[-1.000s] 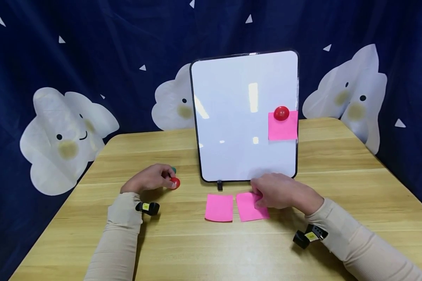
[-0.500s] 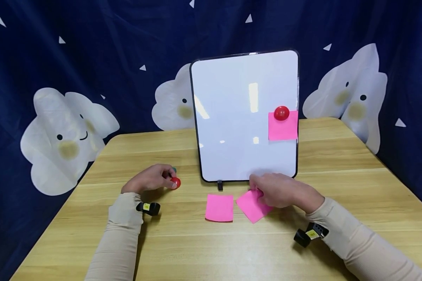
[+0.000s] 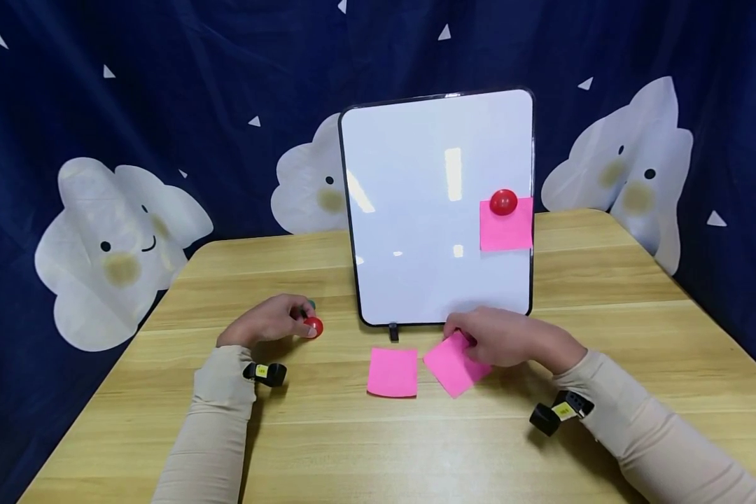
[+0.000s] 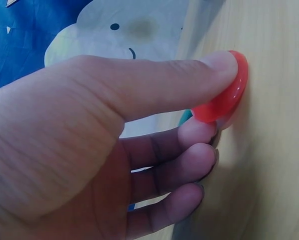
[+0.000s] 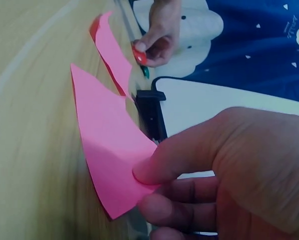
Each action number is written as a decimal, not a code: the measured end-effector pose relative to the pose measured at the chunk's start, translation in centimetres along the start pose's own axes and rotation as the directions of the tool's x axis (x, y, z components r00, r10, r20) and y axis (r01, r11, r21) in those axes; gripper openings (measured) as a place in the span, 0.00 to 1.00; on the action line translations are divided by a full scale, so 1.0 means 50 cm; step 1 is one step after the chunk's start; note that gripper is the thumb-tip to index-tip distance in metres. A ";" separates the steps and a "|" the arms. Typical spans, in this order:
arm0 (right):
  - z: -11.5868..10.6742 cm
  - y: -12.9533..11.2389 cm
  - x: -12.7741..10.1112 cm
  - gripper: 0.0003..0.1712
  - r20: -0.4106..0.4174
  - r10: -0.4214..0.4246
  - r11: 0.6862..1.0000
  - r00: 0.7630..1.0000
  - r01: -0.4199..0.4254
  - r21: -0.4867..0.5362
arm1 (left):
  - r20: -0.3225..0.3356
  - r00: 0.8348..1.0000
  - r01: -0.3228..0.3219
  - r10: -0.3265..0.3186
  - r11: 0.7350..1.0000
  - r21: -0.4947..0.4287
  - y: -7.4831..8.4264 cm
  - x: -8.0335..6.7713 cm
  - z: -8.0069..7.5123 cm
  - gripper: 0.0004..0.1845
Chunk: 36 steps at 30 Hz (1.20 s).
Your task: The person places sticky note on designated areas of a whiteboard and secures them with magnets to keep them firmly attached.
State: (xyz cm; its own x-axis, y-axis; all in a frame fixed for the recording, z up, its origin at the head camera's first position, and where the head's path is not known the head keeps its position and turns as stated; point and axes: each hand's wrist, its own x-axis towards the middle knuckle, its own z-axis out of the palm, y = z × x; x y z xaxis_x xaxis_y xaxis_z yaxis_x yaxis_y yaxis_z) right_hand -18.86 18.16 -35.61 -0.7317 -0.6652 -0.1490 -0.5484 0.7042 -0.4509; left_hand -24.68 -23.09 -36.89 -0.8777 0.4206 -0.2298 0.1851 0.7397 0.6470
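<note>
With thumb and fingers, my left hand (image 3: 267, 320) pinches a round red magnet (image 4: 220, 102) close over the table, left of the whiteboard. A green magnet (image 3: 311, 304) shows just behind those fingers, mostly hidden. My right hand (image 3: 500, 337) pinches the edge of a pink sticky note (image 5: 109, 145) between thumb and fingers, in front of the whiteboard's lower edge. This note is turned cornerwise and slants up from the table in the right wrist view. Left of it lies a second pink sticky note (image 3: 393, 372), its near edge curling up.
The whiteboard (image 3: 416, 210) stands upright at the back on a small black foot (image 3: 393, 332). On its right side a red magnet (image 3: 504, 202) holds a pink sticky note (image 3: 507, 234). Behind the wooden table (image 3: 365, 455) hangs a dark blue curtain (image 3: 227, 91) with clouds.
The right hand has gripped the right-hand sticky note, turned it cornerwise and raised its edge slightly. The left hand has stayed in place with the red magnet.
</note>
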 end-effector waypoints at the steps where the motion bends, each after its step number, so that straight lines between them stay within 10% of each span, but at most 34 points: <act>1: -0.001 0.003 -0.001 0.18 0.002 -0.004 1.000 1.000 0.004 0.018 | 0.000 1.000 0.000 0.000 1.000 0.001 0.000 0.000 0.000 0.11; 36: -0.010 0.025 0.006 0.15 -0.140 -0.043 0.977 0.989 0.071 0.200 | 0.020 1.000 0.006 -0.005 0.999 -0.042 0.011 0.000 0.003 0.10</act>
State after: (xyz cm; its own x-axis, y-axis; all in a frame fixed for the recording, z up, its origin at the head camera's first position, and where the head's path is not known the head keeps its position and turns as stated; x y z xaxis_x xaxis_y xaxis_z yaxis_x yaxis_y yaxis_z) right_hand -19.96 18.96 -35.75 -0.7565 -0.6540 -0.0049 -0.5072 0.5914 -0.6269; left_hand -24.53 -22.59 -36.62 -0.8697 0.4270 -0.2475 0.1612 0.7197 0.6753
